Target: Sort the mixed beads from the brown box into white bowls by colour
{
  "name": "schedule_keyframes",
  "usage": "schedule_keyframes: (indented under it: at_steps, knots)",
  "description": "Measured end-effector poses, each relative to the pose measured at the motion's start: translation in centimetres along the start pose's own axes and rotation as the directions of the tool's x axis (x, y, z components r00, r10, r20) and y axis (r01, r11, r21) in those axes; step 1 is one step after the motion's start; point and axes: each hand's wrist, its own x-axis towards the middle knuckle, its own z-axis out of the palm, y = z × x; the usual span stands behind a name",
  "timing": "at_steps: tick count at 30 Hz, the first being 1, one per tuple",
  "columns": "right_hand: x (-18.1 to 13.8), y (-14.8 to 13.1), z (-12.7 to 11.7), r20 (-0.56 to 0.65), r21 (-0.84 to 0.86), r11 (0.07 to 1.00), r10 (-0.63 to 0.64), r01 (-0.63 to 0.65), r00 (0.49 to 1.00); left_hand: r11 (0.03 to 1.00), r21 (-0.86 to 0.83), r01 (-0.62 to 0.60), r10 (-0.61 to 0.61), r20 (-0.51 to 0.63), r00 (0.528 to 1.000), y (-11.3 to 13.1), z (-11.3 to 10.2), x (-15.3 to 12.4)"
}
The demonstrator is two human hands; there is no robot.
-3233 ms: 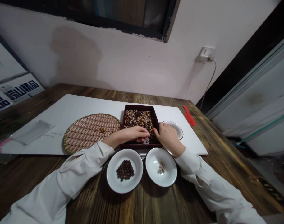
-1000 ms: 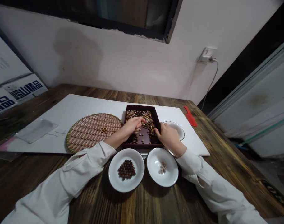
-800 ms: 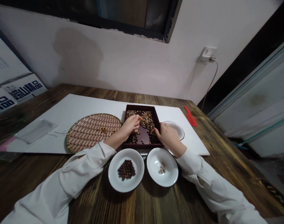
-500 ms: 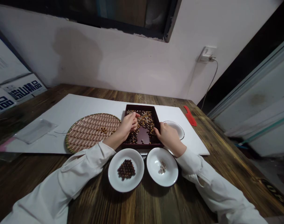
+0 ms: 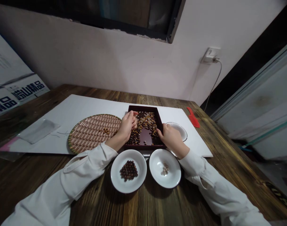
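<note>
A dark red tray [image 5: 145,137] holds mixed brown, yellow and pale beads [image 5: 147,120], with a bare patch at its near middle. My left hand [image 5: 127,126] is over the tray's left side, fingers curled in and closed; whatever they hold is hidden. My right hand [image 5: 172,138] grips the tray's right wall, thumb inside the rim. Nearer to me stand two white bowls: the left bowl [image 5: 117,180] has dark brown beads [image 5: 128,171] in it, and the right bowl [image 5: 155,177] has a few pale beads [image 5: 165,169].
Left of the tray lies a round woven basket tray [image 5: 87,131] with some yellow-brown beads [image 5: 106,130]. A third white bowl [image 5: 180,129] sits partly behind my right hand. A red scraper-like tool [image 5: 193,118] and a clear plastic bag [image 5: 40,130] rest near the white board's [image 5: 202,147] sides.
My left hand has shifted slightly left and away from me over the tray, uncovering more beads. The right hand keeps its hold on the tray's edge. The view has moved slightly.
</note>
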Motion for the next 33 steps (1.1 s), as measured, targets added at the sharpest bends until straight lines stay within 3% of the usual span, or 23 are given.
schedule_keyframes:
  at_steps: [8,15,18,23,33]
  knots:
    - [0.1,0.1,0.2,0.013,0.0,1.0,-0.002,0.002,1.0,0.995,-0.099,0.032,-0.037,-0.042,0.998,0.8,0.6,-0.3]
    - [0.0,-0.1,0.0,0.022,-0.002,1.0,0.01,-0.009,1.0,0.977,-0.193,0.095,-0.094,0.01,0.995,1.2,0.2,-0.1]
    - [0.0,-0.1,-0.1,0.033,-0.009,1.0,0.009,-0.009,0.999,0.965,-0.255,0.057,-0.059,-0.002,0.998,1.3,0.0,-0.1]
    - [0.0,0.0,0.0,0.038,-0.017,1.0,0.008,-0.007,0.999,0.945,-0.327,-0.028,-0.012,-0.12,0.993,1.4,0.0,-0.4]
    - [0.0,0.0,0.1,0.019,-0.015,1.0,0.0,0.001,1.0,0.963,-0.263,-0.062,0.013,-0.186,0.983,1.6,0.4,-0.6]
